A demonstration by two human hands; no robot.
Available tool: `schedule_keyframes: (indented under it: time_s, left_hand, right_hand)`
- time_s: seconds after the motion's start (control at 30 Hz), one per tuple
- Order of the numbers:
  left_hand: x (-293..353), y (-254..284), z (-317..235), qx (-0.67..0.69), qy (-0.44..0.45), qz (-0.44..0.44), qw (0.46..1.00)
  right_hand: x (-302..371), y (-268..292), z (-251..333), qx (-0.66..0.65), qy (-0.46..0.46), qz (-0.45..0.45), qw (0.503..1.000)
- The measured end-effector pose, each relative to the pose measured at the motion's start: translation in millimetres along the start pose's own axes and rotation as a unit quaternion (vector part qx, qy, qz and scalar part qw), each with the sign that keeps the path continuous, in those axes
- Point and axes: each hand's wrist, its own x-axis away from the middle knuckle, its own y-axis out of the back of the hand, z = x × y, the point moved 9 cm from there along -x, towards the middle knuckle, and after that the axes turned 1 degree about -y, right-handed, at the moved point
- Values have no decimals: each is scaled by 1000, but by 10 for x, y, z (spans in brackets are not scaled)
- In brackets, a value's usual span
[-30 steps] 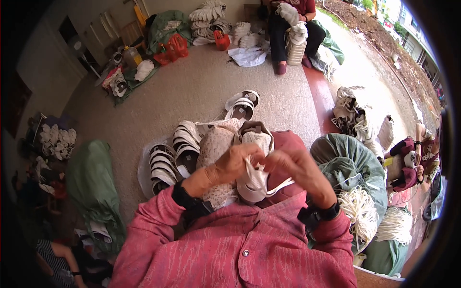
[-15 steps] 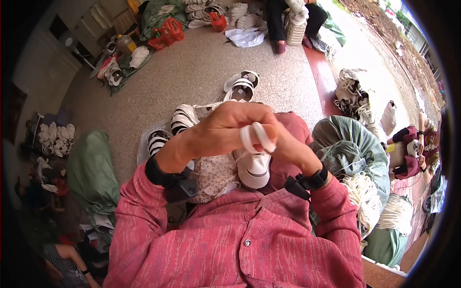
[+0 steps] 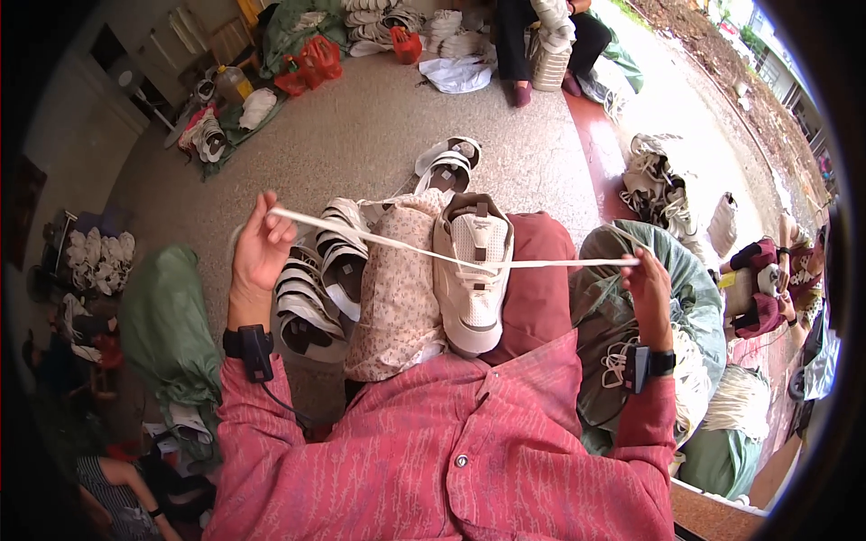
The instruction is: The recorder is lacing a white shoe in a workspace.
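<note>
Underside hidden, a white shoe point(image 3: 475, 302) sits between the left hand point(image 3: 261, 257), loosely curled (its exact pinch is hard to make out), and right hand point(image 3: 649, 293); both grip a taut shoelace point(image 3: 555, 264).

Facing you, a small line of dark lettering point(image 3: 481, 222) runs across the tongue point(image 3: 482, 239) of the white shoe point(image 3: 476, 309) on your lap.
</note>
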Motion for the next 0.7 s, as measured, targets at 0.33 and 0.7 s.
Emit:
schedule_keyframes:
  time_s: [0.33,0.7]
  left_hand:
    - [302,1314,142,-165,48,-202,964]
    - [-25,22,-911,65,-63,174,981]
  right_hand:
    - [-81,1515,-311,-43,-81,-117,989]
    - [-664,2156,100,-297,48,-167,939]
